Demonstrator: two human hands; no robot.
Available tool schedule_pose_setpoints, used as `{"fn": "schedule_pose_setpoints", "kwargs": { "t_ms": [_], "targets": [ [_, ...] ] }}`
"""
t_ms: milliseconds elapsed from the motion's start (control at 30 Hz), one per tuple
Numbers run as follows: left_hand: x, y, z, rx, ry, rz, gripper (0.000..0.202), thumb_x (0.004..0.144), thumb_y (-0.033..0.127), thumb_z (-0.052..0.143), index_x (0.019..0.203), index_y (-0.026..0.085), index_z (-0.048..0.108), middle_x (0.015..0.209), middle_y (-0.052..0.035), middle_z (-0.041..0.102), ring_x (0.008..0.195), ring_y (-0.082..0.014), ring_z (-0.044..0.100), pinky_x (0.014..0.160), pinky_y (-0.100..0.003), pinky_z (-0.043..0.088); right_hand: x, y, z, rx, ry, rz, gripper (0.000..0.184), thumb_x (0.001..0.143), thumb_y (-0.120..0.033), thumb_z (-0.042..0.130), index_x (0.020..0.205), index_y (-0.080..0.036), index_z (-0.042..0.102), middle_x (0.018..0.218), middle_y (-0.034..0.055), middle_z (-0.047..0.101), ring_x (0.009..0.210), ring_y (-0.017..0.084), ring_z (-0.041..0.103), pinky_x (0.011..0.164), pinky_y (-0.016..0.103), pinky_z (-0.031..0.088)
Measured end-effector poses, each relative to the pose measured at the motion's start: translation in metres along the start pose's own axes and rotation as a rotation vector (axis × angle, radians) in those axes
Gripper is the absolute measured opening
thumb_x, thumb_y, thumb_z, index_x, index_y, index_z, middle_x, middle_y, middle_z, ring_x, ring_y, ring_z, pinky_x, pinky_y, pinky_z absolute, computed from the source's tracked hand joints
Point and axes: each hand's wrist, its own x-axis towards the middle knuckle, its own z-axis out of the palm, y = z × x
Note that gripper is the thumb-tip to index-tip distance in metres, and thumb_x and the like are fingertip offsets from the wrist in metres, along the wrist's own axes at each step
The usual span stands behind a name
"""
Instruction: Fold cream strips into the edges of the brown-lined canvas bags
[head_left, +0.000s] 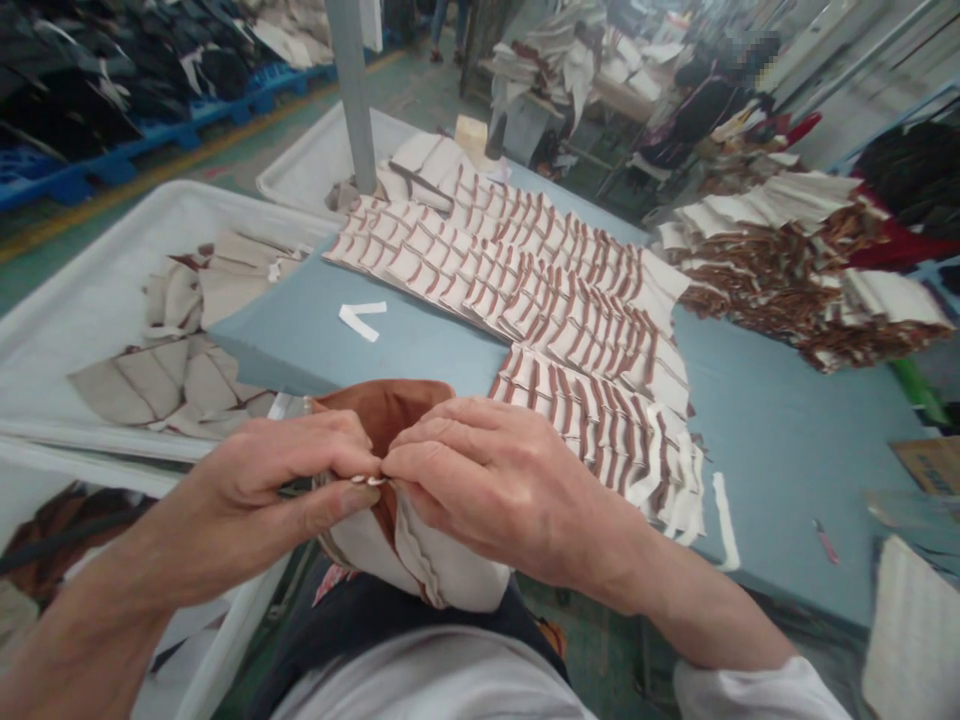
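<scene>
Close to my body, both hands pinch the edge of a cream and brown sewn fabric piece (465, 570). My left hand (300, 480) is closed, with thumb and forefinger on the seam edge. Right beside it, my right hand (487, 480) is closed on the same edge, its fingertips meeting the left ones. The brown inner side shows above the hands, and the cream side with a raised seam hangs below. Part of the piece is hidden behind my fingers. Beyond it, overlapping rows of cream panels with brown edges (487, 260) lie on the blue-grey table (300, 320).
White strips (363, 318) and a small pink-handled tool (826, 540) lie on the table. White bins (150, 215) with fabric pieces stand at left. A metal post (351, 90) rises behind. Stacked panels (787, 250) are at right; a person (697, 110) sits in the background.
</scene>
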Motion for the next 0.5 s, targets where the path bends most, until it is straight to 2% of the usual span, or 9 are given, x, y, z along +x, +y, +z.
{"fn": "schedule_pose_setpoints", "kwargs": {
  "t_ms": [200,333,500],
  "targets": [
    [-0.001,-0.006,0.004,-0.010,0.008,-0.061,0.025,0.104,0.015,0.059,0.086,0.025,0.074,0.077,0.0078,0.073,0.068,-0.0100,0.068,0.068,-0.019,0.054,0.001,0.000,0.005,-0.160,0.064,-0.033,0.034,0.114,-0.010,0.049,0.088,-0.017,0.069,0.080,0.0028,0.079,0.077,0.015,0.071,0.074,0.030,0.056],
    [0.003,-0.003,0.007,0.031,0.026,-0.111,0.030,0.105,0.021,0.058,0.076,0.023,0.067,0.069,0.0089,0.067,0.061,-0.0082,0.062,0.062,-0.018,0.050,0.001,0.008,0.007,-0.191,0.082,-0.083,0.033,0.113,-0.011,0.047,0.088,-0.019,0.066,0.072,-0.0002,0.073,0.067,0.015,0.066,0.060,0.032,0.047],
    [0.001,-0.004,0.016,0.065,-0.017,-0.228,0.032,0.104,0.028,0.053,0.075,0.023,0.064,0.065,0.0093,0.059,0.056,-0.0083,0.057,0.057,-0.018,0.046,-0.002,0.012,0.017,-0.157,0.101,-0.011,0.029,0.107,-0.009,0.050,0.084,-0.021,0.063,0.065,-0.0044,0.068,0.055,0.013,0.061,0.051,0.033,0.038]
  ]
}}
